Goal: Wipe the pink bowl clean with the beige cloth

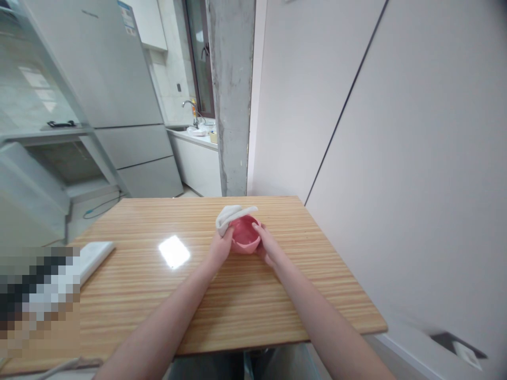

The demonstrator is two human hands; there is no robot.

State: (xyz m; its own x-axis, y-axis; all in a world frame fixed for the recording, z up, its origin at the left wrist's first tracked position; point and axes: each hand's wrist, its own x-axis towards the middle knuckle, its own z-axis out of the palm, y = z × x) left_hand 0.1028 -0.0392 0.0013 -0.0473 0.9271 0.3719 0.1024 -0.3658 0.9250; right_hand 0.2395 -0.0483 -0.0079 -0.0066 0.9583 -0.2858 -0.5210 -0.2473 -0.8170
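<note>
A pink bowl point(245, 244) is tilted so that its inside faces me, above or on the far middle of the wooden table point(150, 295). My right hand point(267, 243) grips its right side, with the thumb over the rim. At the bowl's left edge, my left hand point(223, 244) is closed on a white cloth point(228, 215), which bunches above the hand and stretches over the back rim. Whether the left fingers also hold the bowl itself is hidden behind the cloth.
A white flat object point(97, 256) lies at the table's left, beside a blurred-out patch. A pale wall point(376, 184) runs along the right side. Beyond the table stand a concrete pillar point(233, 105), a fridge point(106, 79) and a sink counter with a faucet point(190, 105).
</note>
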